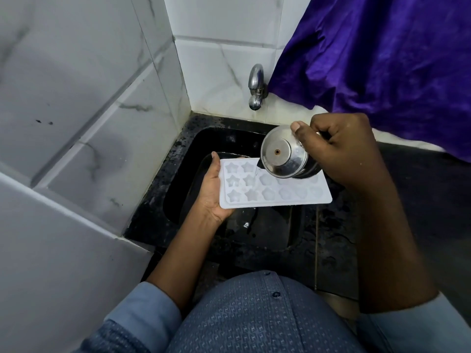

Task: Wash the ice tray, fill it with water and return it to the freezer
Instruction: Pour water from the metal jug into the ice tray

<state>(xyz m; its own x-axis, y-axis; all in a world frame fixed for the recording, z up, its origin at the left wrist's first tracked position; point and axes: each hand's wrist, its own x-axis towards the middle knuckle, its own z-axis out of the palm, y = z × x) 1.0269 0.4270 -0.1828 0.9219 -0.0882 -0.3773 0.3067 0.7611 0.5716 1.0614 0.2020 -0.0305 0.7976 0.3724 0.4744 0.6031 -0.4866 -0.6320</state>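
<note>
**Water going into ice tray over sink**

The left hand (212,192) is holding the white ice tray (275,197) by its left short end, palm up under it w/ a fingertip showing at the far corner. The tray is sitting roughly level above the black sink (204,138), not touching it. It has 3 rows of moulds: stars on the left, rounder shapes to the right.

The right hand (344,151) is gripping a steel cup (284,155), thumb pressing on the side and fingers curling round the far side. The cup is tipping hard to the left over the tray's far edge, its btm facing the camera. A thin stream of water (255,171) is running from its rim into the star moulds.

The tap (255,86) is sticking out of the tiled wall (76,98) just behind the sink; can't tell if it's running. A purple cloth (382,54) is hanging at the right, beside the tap.
</note>
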